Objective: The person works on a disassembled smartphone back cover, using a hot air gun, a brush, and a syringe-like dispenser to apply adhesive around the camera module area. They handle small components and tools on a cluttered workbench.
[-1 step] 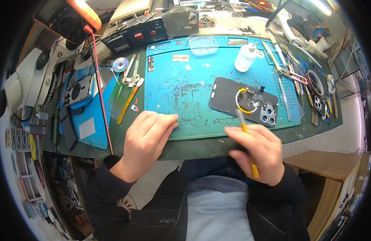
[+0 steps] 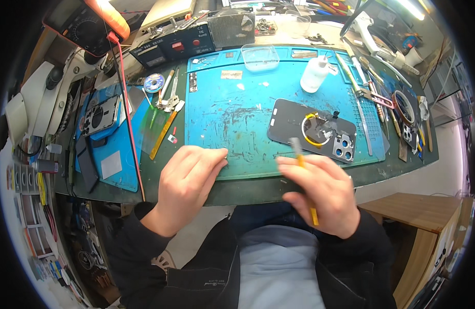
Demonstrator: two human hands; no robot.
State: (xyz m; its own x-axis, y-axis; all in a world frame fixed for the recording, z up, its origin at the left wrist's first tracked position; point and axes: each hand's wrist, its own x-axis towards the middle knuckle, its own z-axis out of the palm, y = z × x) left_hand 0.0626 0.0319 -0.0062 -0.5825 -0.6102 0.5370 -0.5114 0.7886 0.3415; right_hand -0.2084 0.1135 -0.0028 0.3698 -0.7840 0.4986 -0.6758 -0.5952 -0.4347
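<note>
My left hand (image 2: pixel 188 185) is closed in a pinch near the front edge of the blue work mat (image 2: pixel 206 118); what its fingertips hold, if anything, is too small to make out. My right hand (image 2: pixel 325 193), slightly blurred, grips a slim yellow tool (image 2: pixel 313 213) with a grey tip pointing away from me, above the mat's front edge. Beyond it lies a dark phone back panel (image 2: pixel 286 123) with a camera cutout and a yellow ring. A white squeeze bottle (image 2: pixel 312 77) stands behind the panel, and a clear plastic box (image 2: pixel 260 59) sits at the mat's far side.
At the left are a microscope (image 2: pixel 39 103), a multimeter (image 2: pixel 88 33) with leads and a second mat (image 2: pixel 119 175) holding phone parts. A black powered unit (image 2: pixel 173 44) stands behind. Several hand tools (image 2: pixel 376 103) lie at the right, above a wooden cabinet (image 2: pixel 422 206).
My right hand with the yellow tool has moved leftward, toward my left hand, which has shifted slightly down.
</note>
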